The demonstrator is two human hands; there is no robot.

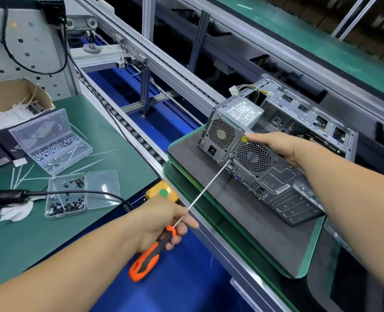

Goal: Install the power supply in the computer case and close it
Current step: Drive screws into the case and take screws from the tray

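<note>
A grey computer case (pixel 283 176) lies on its side on a dark pallet (pixel 220 190), its rear panel facing me and its side open. The grey power supply (pixel 229 129) sits in the case's left end, fan grille and socket toward me, its yellow wires (pixel 254 91) trailing behind. My left hand (pixel 164 219) grips an orange-and-black screwdriver (pixel 150 255); its long shaft reaches up to the power supply's lower right corner at the rear panel. My right hand (pixel 278 145) rests on the case's top edge, thumb against the power supply.
Green bench at left carries an open clear box of silver screws (pixel 51 149), a second clear box of dark screws (pixel 67 197), an electric driver with cable (pixel 4 197), a white cloth and a cardboard box (pixel 13 97). A yellow button box (pixel 163 192) sits by the conveyor rail.
</note>
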